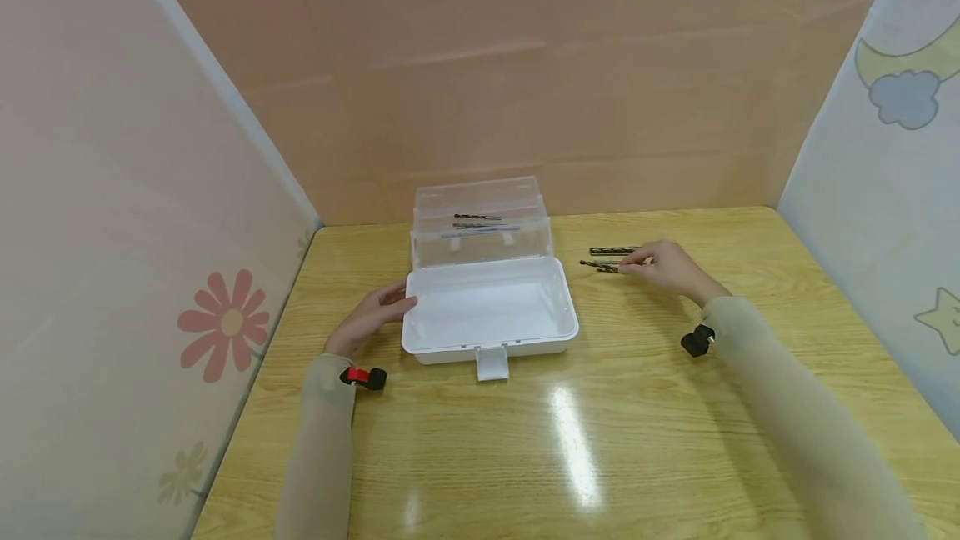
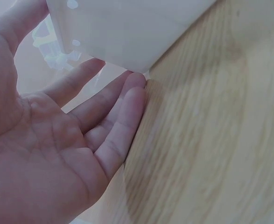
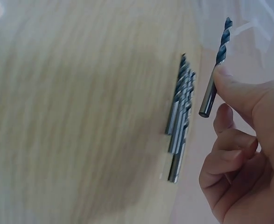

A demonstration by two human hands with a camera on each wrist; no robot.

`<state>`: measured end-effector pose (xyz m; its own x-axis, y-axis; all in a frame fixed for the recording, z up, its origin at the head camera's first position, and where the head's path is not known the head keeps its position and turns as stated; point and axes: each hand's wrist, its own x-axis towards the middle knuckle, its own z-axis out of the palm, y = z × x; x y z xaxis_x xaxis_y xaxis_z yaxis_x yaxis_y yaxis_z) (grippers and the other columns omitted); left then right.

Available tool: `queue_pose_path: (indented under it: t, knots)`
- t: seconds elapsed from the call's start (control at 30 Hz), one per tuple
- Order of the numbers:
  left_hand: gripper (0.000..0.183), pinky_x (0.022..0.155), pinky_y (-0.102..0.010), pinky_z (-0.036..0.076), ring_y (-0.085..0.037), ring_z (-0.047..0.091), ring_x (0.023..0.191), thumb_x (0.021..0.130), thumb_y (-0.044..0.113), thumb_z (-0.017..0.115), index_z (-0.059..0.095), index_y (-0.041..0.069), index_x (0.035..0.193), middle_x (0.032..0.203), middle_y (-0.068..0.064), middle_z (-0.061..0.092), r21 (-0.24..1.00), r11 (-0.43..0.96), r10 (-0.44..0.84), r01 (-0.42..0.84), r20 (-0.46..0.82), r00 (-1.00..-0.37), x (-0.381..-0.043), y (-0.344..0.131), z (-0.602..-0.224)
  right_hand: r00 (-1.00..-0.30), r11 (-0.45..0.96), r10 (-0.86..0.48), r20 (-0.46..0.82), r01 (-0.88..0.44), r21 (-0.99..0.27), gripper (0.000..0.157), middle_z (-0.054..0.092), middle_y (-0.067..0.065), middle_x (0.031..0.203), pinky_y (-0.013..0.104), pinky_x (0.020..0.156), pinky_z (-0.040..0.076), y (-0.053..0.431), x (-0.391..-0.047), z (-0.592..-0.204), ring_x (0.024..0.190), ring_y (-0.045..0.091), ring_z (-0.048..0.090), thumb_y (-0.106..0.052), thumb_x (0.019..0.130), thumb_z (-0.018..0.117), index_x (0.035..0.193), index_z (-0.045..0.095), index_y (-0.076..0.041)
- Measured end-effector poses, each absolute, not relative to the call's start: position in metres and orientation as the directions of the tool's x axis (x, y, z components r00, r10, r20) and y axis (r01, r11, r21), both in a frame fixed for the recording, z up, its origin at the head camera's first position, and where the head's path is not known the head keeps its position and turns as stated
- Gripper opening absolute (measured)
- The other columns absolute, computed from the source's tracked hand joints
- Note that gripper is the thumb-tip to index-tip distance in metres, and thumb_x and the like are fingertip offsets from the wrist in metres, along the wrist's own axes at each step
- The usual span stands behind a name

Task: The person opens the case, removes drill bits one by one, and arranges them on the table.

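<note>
At an open white box, a person's left hand, fingers loosely bent, grips the left rim; to the box's right, the right hand pinches one drill bit between thumb and finger near other bits lying on the surface.

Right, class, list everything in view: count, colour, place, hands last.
Table: one, yellowish wood, underneath
Box: one, white, middle of table
Lid: one, clear, behind box
Latch: one, white, box front
Drill bits: at least three, greyish, in lid
Loose drill bits: at least three, dark, right of box
Held drill bit: one, dark, in right hand
Walls: three, tan back, pale sides
Flowers: at least two, pink, yellowish, left wall
Moon, cloud, star: one each, yellow, blue, yellow, right wall
Wrist devices: two, black, on wrists
Sleeves: two, beige, forearms
Left hand: one, bare, box rim
Right hand: one, bare, holding a bit
</note>
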<state>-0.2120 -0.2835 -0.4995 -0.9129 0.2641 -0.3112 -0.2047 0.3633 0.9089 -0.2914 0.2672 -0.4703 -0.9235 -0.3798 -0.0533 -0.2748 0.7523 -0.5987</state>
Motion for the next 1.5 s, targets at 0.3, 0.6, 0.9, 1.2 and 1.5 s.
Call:
queue_pose_path:
  t: [0.3, 0.6, 0.9, 1.2, 1.5]
  knots:
    - [0.084, 0.130, -0.063, 0.028, -0.040, 0.051, 0.146, 0.104, 0.054, 0.065, 0.030, 0.015, 0.169, 0.170, -0.014, 0.040, 0.906, 0.359, 0.254, -0.224, -0.325, -0.911, -0.210, -0.286, -0.500, -0.927, 0.795, -0.366, -0.080, -0.267, -0.544, 0.027, 0.070, 0.028, 0.136, 0.070, 0.107, 0.048, 0.283, -0.288, -0.489, 0.124, 0.049, 0.064, -0.028, 0.106, 0.070, 0.118, 0.082, -0.007]
    - [0.083, 0.129, -0.063, 0.029, -0.041, 0.051, 0.146, 0.106, 0.053, 0.062, 0.026, 0.013, 0.170, 0.170, -0.018, 0.038, 0.899, 0.385, 0.266, -0.209, -0.325, -0.908, -0.210, -0.285, -0.501, -0.937, 0.803, -0.344, -0.065, -0.258, -0.537, 0.030, 0.073, 0.025, 0.132, 0.067, 0.101, 0.052, 0.288, -0.284, -0.496, 0.118, 0.046, 0.067, -0.031, 0.106, 0.069, 0.119, 0.082, -0.007]
    - [0.082, 0.129, -0.063, 0.030, -0.041, 0.052, 0.145, 0.106, 0.051, 0.062, 0.027, 0.014, 0.170, 0.169, -0.018, 0.039, 0.903, 0.377, 0.266, -0.208, -0.320, -0.909, -0.210, -0.285, -0.500, -0.938, 0.792, -0.339, -0.068, -0.245, -0.560, 0.031, 0.070, 0.028, 0.135, 0.071, 0.107, 0.048, 0.289, -0.283, -0.496, 0.126, 0.052, 0.062, -0.029, 0.106, 0.069, 0.121, 0.081, -0.005]
    - [0.085, 0.129, -0.064, 0.028, -0.040, 0.054, 0.143, 0.104, 0.055, 0.064, 0.028, 0.015, 0.170, 0.168, -0.017, 0.041, 0.896, 0.383, 0.244, -0.225, -0.333, -0.911, -0.210, -0.286, -0.501, -0.944, 0.794, -0.320, -0.074, -0.225, -0.564, 0.029, 0.068, 0.028, 0.138, 0.070, 0.109, 0.046, 0.287, -0.284, -0.492, 0.130, 0.052, 0.061, -0.030, 0.107, 0.068, 0.120, 0.082, -0.007]
    - [0.084, 0.129, -0.064, 0.029, -0.040, 0.055, 0.143, 0.104, 0.054, 0.065, 0.029, 0.017, 0.170, 0.168, -0.017, 0.041, 0.900, 0.376, 0.246, -0.221, -0.328, -0.912, -0.210, -0.286, -0.499, -0.951, 0.785, -0.291, -0.105, -0.175, -0.594, 0.037, 0.067, 0.025, 0.142, 0.055, 0.096, 0.052, 0.286, -0.290, -0.482, 0.124, 0.044, 0.065, -0.040, 0.108, 0.065, 0.127, 0.080, -0.011]
